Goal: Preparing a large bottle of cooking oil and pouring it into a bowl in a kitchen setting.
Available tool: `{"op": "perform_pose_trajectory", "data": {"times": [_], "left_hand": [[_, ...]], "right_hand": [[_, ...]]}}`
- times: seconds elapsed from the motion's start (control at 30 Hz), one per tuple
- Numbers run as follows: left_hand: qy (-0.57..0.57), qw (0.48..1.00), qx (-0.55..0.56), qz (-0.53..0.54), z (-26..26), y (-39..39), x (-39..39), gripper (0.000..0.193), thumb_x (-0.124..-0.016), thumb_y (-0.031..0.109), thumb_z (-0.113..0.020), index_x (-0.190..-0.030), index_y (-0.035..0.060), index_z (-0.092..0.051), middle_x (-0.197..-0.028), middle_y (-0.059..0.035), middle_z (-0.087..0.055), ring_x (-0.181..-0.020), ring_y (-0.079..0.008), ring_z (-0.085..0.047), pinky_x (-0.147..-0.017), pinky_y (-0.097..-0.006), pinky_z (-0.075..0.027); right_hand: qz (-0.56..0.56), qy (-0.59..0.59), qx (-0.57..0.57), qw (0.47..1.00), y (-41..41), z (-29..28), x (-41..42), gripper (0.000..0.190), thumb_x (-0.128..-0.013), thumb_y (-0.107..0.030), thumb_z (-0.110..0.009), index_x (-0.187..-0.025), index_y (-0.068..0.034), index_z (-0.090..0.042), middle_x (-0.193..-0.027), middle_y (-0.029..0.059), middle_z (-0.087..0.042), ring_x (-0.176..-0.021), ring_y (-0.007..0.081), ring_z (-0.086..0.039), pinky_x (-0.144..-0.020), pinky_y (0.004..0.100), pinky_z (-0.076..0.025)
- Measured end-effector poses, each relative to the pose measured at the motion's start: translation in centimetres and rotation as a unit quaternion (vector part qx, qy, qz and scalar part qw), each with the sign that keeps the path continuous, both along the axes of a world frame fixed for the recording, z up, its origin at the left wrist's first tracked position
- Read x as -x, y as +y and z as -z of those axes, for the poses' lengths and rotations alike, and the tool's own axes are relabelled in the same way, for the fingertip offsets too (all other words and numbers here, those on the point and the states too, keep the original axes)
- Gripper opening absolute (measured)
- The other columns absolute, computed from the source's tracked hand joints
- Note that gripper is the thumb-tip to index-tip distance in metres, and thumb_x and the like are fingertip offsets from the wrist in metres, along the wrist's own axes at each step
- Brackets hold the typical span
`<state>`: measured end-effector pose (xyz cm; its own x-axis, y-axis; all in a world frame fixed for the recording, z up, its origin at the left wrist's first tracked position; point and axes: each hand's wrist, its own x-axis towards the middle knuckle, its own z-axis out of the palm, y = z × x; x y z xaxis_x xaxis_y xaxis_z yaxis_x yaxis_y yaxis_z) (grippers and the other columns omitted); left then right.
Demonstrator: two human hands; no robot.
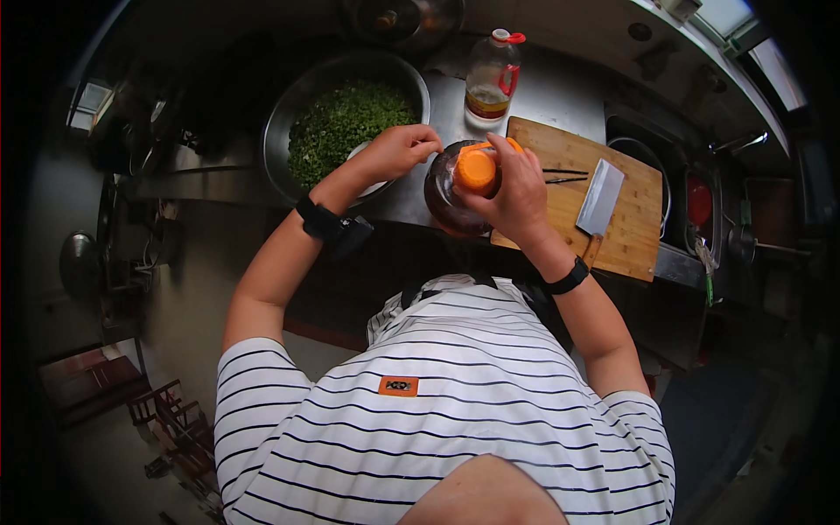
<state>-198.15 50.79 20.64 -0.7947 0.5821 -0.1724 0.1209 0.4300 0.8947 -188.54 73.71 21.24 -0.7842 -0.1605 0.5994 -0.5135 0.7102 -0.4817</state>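
Note:
My right hand [515, 187] grips a large jug [446, 197] of dark reddish liquid around its orange cap [476, 170] and orange handle. The cap sits on the neck, and the jug rests by the counter's front edge. My left hand [405, 152] is beside the jug, thumb and fingers pinched together; whether something small is between them cannot be made out. Under that forearm is a wide steel basin [279, 141] of chopped green vegetables [351, 121]. A white dish [374, 189] in the basin is partly hidden by my left wrist.
Behind the jug stands a clear plastic bottle [489, 85], its red cap flipped up. To the right, a cleaver [602, 193] and dark chopsticks [566, 176] lie on a wooden cutting board [558, 226]. The board's far end overhangs a sink [633, 128] with a faucet [741, 142].

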Motion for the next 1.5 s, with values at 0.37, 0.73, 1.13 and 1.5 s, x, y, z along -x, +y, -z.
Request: {"op": "perform_pose_trajectory", "data": {"times": [0.37,0.73,1.13,1.5], "left_hand": [[-0.134,0.984,-0.091,0.069,-3.0,4.4,0.4,0.031,-0.102,0.034,-0.06,-0.113,0.0068,-0.07,-0.09,0.0049,-0.064,-0.071,-0.0021,-0.05,-0.06,-0.0188,-0.039],[-0.188,0.979,-0.002,0.078,-4.2,5.3,2.2,0.028,-0.095,0.035,-0.069,-0.103,0.0083,-0.072,-0.075,0.008,-0.057,-0.061,-0.0022,-0.043,-0.052,-0.0187,-0.031],[0.005,0.992,-0.099,-0.077,-1.1,4.5,-0.8,0.019,-0.099,0.024,-0.062,-0.094,0.0055,-0.065,-0.079,0.001,-0.061,-0.067,-0.006,-0.054,-0.059,-0.0244,-0.045],[-0.043,0.947,-0.308,-0.079,-0.8,-0.1,-8.7,0.018,-0.104,0.022,-0.056,-0.095,0.0072,-0.056,-0.073,0.004,-0.05,-0.063,-0.0032,-0.045,-0.059,-0.0194,-0.038]], "right_hand": [[0.004,-0.028,-0.005,1.0,-0.1,-0.2,-0.1,0.082,-0.067,-0.033,-0.089,-0.133,-0.003,-0.049,-0.103,0.0126,-0.066,-0.1,0.0316,-0.064,-0.098,0.047,-0.043],[0.014,-0.005,0.043,0.999,-0.2,1.6,-0.9,0.084,-0.065,-0.024,-0.091,-0.132,-0.006,-0.044,-0.11,0.0145,-0.06,-0.101,0.0361,-0.058,-0.092,0.0475,-0.044],[0.079,-0.024,-0.064,0.995,-0.9,0.5,-1.5,0.064,-0.072,-0.034,-0.084,-0.124,-0.01,-0.055,-0.105,0.01,-0.062,-0.101,0.03,-0.059,-0.092,0.045,-0.038],[0.096,-0.007,-0.054,0.994,-1.5,2.0,-1.7,0.059,-0.076,-0.032,-0.081,-0.124,-0.01,-0.056,-0.109,0.0125,-0.063,-0.105,0.0326,-0.06,-0.095,0.0459,-0.041]]}}
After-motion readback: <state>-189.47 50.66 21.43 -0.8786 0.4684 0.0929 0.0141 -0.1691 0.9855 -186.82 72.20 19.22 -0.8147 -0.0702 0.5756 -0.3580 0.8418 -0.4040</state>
